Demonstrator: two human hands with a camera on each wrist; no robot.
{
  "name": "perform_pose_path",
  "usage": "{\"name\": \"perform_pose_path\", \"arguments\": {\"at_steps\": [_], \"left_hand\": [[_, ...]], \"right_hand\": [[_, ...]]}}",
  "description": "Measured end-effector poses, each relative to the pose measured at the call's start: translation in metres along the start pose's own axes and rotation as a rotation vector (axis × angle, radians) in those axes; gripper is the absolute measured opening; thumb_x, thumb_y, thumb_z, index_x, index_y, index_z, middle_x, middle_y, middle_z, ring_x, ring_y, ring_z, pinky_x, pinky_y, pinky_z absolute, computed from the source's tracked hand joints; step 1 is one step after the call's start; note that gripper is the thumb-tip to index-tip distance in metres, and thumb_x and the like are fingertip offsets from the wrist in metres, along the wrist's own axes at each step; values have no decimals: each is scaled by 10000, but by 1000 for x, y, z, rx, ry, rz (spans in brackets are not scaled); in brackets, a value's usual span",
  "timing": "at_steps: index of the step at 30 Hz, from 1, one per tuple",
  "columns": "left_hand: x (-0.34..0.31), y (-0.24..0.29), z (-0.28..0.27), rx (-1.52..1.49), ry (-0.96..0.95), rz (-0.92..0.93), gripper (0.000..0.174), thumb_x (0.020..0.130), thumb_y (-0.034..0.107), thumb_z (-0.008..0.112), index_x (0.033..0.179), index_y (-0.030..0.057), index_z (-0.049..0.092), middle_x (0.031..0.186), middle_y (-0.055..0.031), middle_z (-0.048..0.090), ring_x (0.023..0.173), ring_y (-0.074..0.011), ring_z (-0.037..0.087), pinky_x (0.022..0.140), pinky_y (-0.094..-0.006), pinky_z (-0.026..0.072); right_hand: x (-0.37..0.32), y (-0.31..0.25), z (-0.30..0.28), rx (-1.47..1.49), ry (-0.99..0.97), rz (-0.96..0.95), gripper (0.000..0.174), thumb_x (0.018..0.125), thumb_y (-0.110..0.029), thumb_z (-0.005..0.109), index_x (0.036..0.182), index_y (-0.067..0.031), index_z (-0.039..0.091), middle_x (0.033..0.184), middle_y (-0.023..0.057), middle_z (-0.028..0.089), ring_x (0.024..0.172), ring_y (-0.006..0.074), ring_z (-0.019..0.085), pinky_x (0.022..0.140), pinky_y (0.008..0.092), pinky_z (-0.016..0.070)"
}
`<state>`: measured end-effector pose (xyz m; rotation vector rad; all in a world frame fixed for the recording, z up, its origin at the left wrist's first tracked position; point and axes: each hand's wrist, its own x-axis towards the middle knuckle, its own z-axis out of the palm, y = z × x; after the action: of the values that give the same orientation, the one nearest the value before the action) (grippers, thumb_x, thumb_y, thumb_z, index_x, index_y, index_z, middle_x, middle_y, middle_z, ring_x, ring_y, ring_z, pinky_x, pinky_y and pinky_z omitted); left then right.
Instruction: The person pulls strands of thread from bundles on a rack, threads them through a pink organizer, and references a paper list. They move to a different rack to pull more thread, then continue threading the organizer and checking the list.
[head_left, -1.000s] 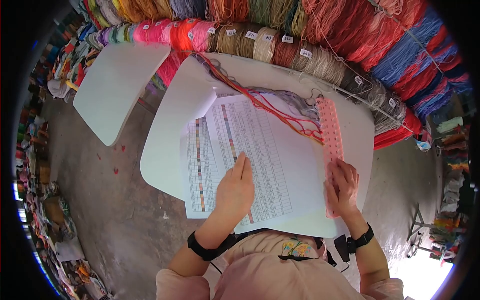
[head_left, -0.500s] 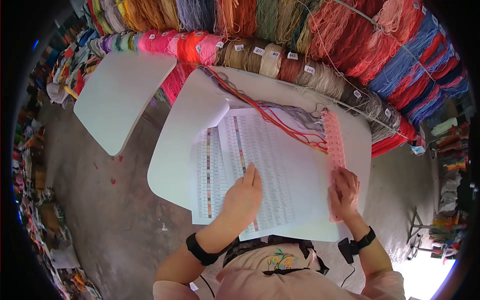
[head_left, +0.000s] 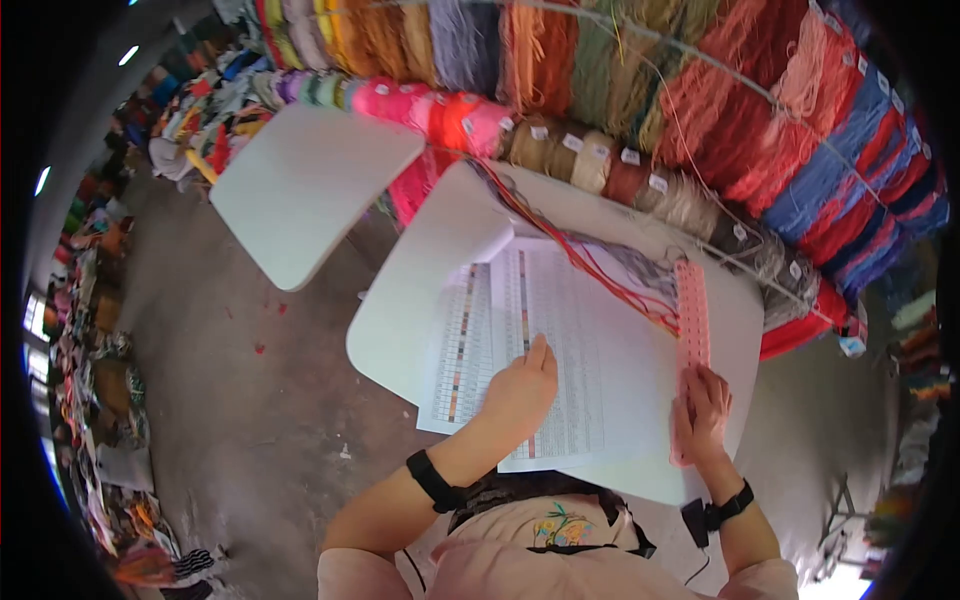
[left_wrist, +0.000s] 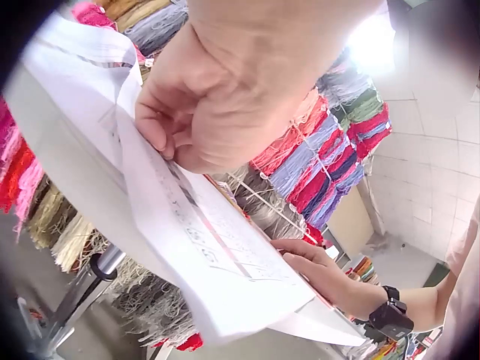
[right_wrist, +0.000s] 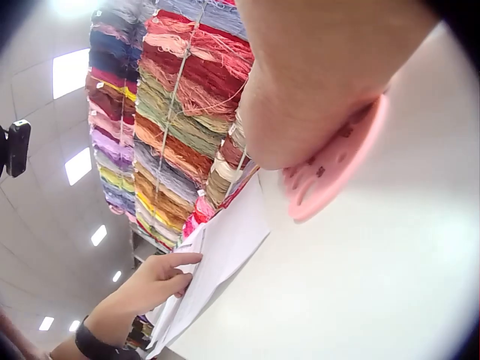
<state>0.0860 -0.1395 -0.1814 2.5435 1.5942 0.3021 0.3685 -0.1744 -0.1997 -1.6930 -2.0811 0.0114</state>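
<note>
- Printed chart sheets (head_left: 575,410): laid on the white desk (head_left: 395,310), overlapping; each carries ruled rows and a narrow strip of small colour blocks. The lower left corner of the left sheet projects past the near edge of the desk.
- Left hand (head_left: 525,395): placed over the right-hand sheet, fingertips at the paper beside the colour strip. Grip: relaxed, clamped on nothing; the right wrist view shows the index finger extended.
- Right hand (head_left: 705,410): rests on the lower part of the pink perforated strip (head_left: 692,315). Grip: fingers laid over the strip, thumb apart from them at its left side.
- Pink perforated strip: positioned lengthwise on the desk, right of the printed chart sheets, rows of holes along its length.
- Red and orange threads (head_left: 600,277): run from the upper end of the strip across the top of the sheets to the far edge of the desk. Grey threads (head_left: 645,268) lie just beside them.
- Yarn hanks (head_left: 600,60): hung beyond the desk in two tiers, the lower tier fitted with white number tags (head_left: 630,157). Figures on the tags: too blurred to read.
- White panel (head_left: 320,170): located left of the desk, separated by a gap.
- Wrist units: black straps, one on the left wrist (head_left: 433,482), one on the right wrist (head_left: 733,505).
</note>
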Motion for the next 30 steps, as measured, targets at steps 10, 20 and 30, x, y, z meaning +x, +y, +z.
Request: {"name": "perform_pose_path", "arguments": {"at_steps": [10,20,30], "left_hand": [[22,-27,22,-164,-91,87,215,684,12,472,867,-82,536,958,-240,501,688,-350,587,559,-412,496],[55,-120,-82,-155,-484,670,248,758,123,503,952,-29,531,812,-153,575,689,-300,553,615,-385,465],[118,-269,-213,-463,-62,650,144,773,151,532,828,30,586,763,-131,586,712,-291,565,638,-357,444]], "right_hand": [[-9,0,-8,-70,86,-103,345,718,-101,553,1059,-52,539,1053,174,519,976,330,468,829,438,361],[18,-9,-20,171,118,9,308,744,-85,569,1046,-37,532,1068,178,512,984,331,484,821,393,400],[92,-207,54,296,-40,-44,245,734,-172,561,950,-56,571,987,141,541,913,306,518,793,391,422]]}}
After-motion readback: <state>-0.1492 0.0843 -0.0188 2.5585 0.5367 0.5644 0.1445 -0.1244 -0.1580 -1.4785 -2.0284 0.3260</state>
